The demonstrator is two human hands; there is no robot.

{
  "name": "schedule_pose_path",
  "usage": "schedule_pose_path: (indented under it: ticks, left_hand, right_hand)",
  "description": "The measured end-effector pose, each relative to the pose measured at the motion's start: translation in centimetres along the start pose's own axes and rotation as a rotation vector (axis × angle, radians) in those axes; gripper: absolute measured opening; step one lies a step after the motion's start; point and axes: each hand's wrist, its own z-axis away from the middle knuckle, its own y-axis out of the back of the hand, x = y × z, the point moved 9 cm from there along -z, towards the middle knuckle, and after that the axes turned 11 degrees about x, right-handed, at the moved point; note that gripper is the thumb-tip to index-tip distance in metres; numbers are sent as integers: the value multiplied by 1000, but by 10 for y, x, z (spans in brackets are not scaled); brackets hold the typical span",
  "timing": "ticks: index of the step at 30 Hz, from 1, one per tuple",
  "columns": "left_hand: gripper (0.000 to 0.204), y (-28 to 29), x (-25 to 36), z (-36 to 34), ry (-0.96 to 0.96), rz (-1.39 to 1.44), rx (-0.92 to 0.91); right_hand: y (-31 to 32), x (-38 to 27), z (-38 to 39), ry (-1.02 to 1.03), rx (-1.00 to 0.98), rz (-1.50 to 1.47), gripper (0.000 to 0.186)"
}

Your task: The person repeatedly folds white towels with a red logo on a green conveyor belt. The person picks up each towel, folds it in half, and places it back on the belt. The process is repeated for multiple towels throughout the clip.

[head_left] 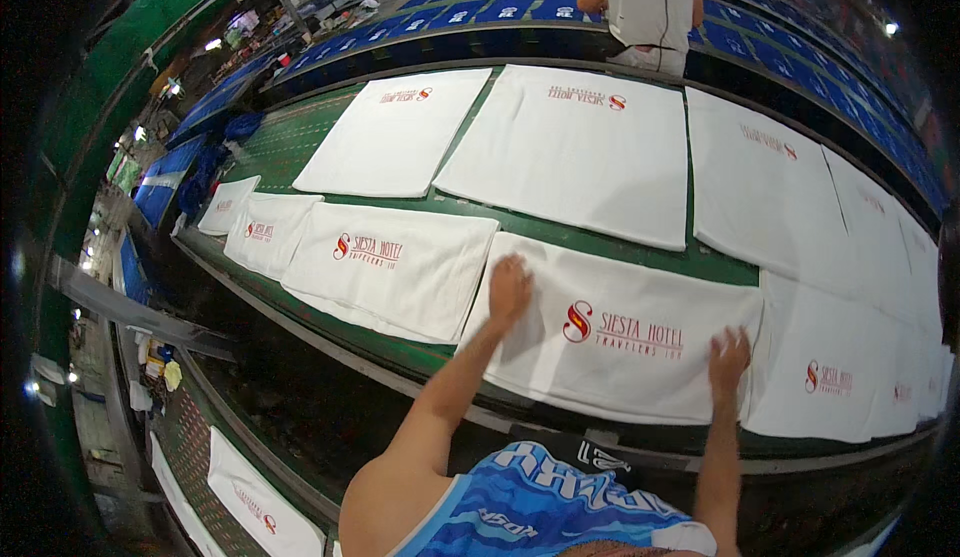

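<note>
A white cloth (640, 272) with a red printed emblem and lettering lies spread on the long green table in front of me. My left hand (511, 290) rests on its left part, fingers stretched toward the far edge. Near the cloth's right edge is my right hand (730, 360), slightly blurred, with its fingers apart. Neither hand shows anything gripped. Left of this piece lies another printed white cloth (400, 292), its edge close to my left hand. On the other side a further white cloth (800, 332) lies just beyond my right hand.
A second row of white cloths (570, 172) lies along the table's far side, prints upside down to me. Behind it, a person in a pale sleeveless top (648, 2) stands by tables of blue printed pieces (480, 12). A lower-left table holds more white cloths (250, 492).
</note>
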Motion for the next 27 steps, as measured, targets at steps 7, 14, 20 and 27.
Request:
schedule_pose_path:
  ticks: [7, 14, 20, 27]
  left_hand:
    - [74, 17, 74, 72, 14, -142, -297]
    - [73, 19, 79, 78, -6, -181, -216]
    - [55, 39, 254, 115, -119, 125, -16]
    - [19, -13, 532, 211, -375, 686, -291]
  right_hand:
    - [45, -34, 107, 106, 3, 132, 66]
    - [45, -29, 108, 107, -114, 22, 66]
    - [98, 30, 143, 50, -168, -158, 63]
    - [191, 186, 171, -108, 17, -210, 47]
